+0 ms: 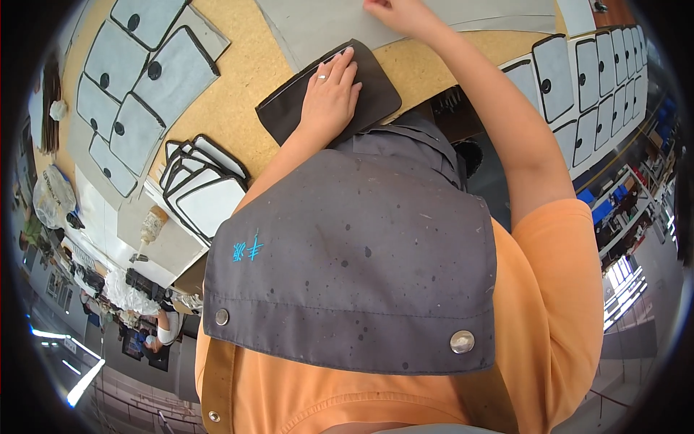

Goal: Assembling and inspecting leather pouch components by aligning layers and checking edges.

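A dark brown, leather-like piece (pixel 376 90) with rounded corners at one end lies on the tan worktable at its near edge. My left hand (pixel 329 98), wearing a ring, rests flat on top of it with the fingers stretched out toward its far edge. Farther off, my right hand (pixel 394 13) is over the grey sheet (pixel 318 32) and partly cut off by the upper border of the view. Its fingers look curled together, and whatever they hold, if anything, is out of sight.
Several pale panels with black edges and round black spots (pixel 148 69) lie at the left. Closer in is a loose stack of black-edged white pieces (pixel 210 188), with a bottle (pixel 153 224) beyond it. More pale panels (pixel 553 79) stand in rows at right.
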Tool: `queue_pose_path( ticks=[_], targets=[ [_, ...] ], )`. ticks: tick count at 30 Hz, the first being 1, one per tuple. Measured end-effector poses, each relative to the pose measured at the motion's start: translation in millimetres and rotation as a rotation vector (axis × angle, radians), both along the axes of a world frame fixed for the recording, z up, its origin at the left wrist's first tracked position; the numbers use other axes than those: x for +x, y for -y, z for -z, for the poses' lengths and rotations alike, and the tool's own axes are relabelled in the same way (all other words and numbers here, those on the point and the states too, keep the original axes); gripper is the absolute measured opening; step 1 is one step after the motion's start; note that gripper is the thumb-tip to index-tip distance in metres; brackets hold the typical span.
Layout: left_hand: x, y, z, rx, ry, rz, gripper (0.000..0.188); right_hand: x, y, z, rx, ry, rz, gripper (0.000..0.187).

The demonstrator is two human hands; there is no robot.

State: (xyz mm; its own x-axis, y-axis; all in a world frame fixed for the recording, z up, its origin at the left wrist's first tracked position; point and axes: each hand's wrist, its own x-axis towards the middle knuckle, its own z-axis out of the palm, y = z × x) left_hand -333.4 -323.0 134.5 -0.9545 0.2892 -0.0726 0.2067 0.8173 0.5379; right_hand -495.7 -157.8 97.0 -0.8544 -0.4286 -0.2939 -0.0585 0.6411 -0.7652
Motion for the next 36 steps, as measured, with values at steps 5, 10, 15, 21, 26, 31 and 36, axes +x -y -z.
queue_pose_path(
  ticks=[5,10,15,21,26,31,36],
  targets=[
    [-1,3,-2,0.060,0.018,-0.030,0.032,81,-8,-42,-0.004,-0.226,-0.323,0.034],
    [0,15,10,0.197,0.056,0.014,0.035,90,3,-57,0.539,-0.557,-0.615,0.045],
    [12,34,12,0.052,0.022,0.076,0.042,96,10,-58,0.679,-0.653,-0.736,0.044],
    [17,36,13,0.023,0.012,0.037,0.042,85,26,-70,0.622,-0.486,-0.723,0.046],
    [40,59,-13,0.018,0.018,-0.014,0.041,91,34,-70,0.244,-0.399,-0.700,0.051],
    [85,85,-11,-0.124,0.043,-0.078,0.049,106,58,-59,0.258,-0.453,-0.915,0.052],
    [90,90,7,-0.212,0.029,-0.243,0.057,109,83,-52,0.373,-0.519,-0.990,0.049]
  ],
)
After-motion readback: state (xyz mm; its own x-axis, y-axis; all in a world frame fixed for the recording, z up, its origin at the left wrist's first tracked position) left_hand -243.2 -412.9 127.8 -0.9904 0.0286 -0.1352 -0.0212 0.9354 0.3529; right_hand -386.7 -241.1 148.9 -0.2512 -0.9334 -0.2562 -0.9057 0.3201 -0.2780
